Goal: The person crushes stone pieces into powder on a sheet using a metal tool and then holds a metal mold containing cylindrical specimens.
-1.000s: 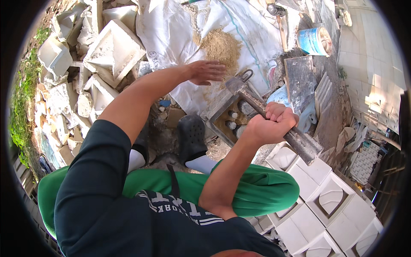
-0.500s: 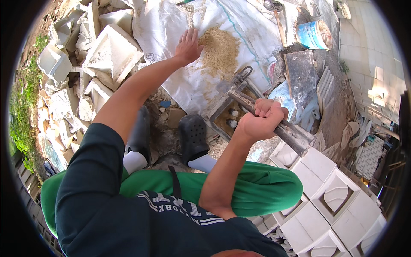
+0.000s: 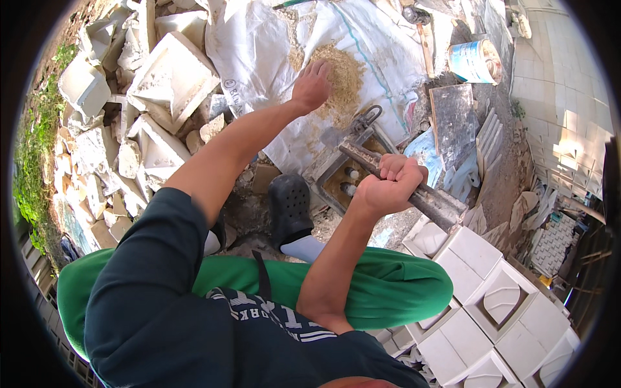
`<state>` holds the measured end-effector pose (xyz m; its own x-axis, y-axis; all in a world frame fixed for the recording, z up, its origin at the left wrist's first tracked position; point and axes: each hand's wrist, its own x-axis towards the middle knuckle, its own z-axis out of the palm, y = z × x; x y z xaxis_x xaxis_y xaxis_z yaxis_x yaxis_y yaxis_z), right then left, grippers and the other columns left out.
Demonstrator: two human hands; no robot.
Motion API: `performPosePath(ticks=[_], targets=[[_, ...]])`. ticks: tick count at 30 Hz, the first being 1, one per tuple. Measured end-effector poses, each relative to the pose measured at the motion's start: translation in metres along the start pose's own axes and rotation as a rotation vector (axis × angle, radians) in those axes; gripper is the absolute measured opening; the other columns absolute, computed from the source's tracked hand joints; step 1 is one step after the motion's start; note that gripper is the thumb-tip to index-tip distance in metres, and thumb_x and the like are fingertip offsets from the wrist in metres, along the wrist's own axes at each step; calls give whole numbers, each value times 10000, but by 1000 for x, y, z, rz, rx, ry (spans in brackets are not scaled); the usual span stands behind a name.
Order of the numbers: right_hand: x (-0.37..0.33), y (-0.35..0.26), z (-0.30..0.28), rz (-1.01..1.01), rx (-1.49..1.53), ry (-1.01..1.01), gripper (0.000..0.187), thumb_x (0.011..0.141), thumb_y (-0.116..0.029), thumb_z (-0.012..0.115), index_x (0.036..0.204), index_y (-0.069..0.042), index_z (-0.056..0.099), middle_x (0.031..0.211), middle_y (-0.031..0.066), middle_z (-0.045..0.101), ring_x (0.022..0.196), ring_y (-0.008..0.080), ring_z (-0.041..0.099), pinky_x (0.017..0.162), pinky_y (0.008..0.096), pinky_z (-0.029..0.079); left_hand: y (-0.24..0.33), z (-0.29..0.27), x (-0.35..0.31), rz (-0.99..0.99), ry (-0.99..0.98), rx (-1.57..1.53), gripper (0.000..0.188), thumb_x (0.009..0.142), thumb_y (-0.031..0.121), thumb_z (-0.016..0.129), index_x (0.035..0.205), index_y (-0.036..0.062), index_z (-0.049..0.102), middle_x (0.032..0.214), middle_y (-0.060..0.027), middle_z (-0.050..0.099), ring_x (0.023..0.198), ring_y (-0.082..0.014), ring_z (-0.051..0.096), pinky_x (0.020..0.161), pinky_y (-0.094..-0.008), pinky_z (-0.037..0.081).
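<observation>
My left hand (image 3: 312,86) reaches to the left side of a pile of tan, sand-like powder (image 3: 347,74) on a white woven sheet (image 3: 259,71). Its fingers lie out against the powder, and nothing shows in the hand. My right hand (image 3: 393,183) is wrapped round a long, grimy metal bar (image 3: 441,205) with a channel-like shape. The bar slants over a metal mould frame (image 3: 328,167), which holds brownish material and two pale round pegs (image 3: 350,173). Part of the mould is hidden under the bar and my right hand.
Pale, broken moulded blocks (image 3: 173,81) heap up on the left. Stacked white blocks (image 3: 472,252) stand at the right, near my knee. Beyond the mould are a dark flat board (image 3: 453,116), a blue-and-white bucket (image 3: 471,61) and a hammer (image 3: 424,39). My black clog (image 3: 290,205) is beside the mould.
My left hand has moved right, from the bare sheet edge onto the powder pile. My right hand and the bar have shifted only slightly left.
</observation>
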<state>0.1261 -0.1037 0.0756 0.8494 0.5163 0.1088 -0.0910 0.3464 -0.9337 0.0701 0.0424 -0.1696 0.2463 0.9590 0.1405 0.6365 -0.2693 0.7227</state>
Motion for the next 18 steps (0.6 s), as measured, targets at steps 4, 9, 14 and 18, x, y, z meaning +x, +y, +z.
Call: performPosePath(ticks=[4,9,14,18], targets=[[-3,3,-1,-15,-9,-44,257,779,-18,465,591,-95,307,498,-22,297,469,70,268,471,232,232,-26,-29,40,-40,-46,26,383,835,38,434,1206,84,513,1252,-119,491,1118,-326,503,917,-406,426],[0,6,-1,12,-31,-20,251,768,-9,467,588,-90,310,504,-19,309,471,70,273,469,231,233,-42,-42,79,17,-361,237,350,821,6,432,1141,93,544,1181,-136,530,1042,-327,547,855,-416,453],[0,13,0,42,37,-64,250,768,-12,467,591,-97,314,505,-16,315,471,69,276,467,228,233,-63,-37,83,135,-344,298,285,816,9,436,1054,76,577,1082,-158,578,998,-338,565,845,-428,450],[-2,12,-4,54,21,-66,243,762,0,474,595,-91,323,505,-18,317,473,69,289,464,230,233,-57,-36,82,68,-307,264,166,818,79,485,880,55,638,917,-175,638,902,-351,603,792,-434,469]])
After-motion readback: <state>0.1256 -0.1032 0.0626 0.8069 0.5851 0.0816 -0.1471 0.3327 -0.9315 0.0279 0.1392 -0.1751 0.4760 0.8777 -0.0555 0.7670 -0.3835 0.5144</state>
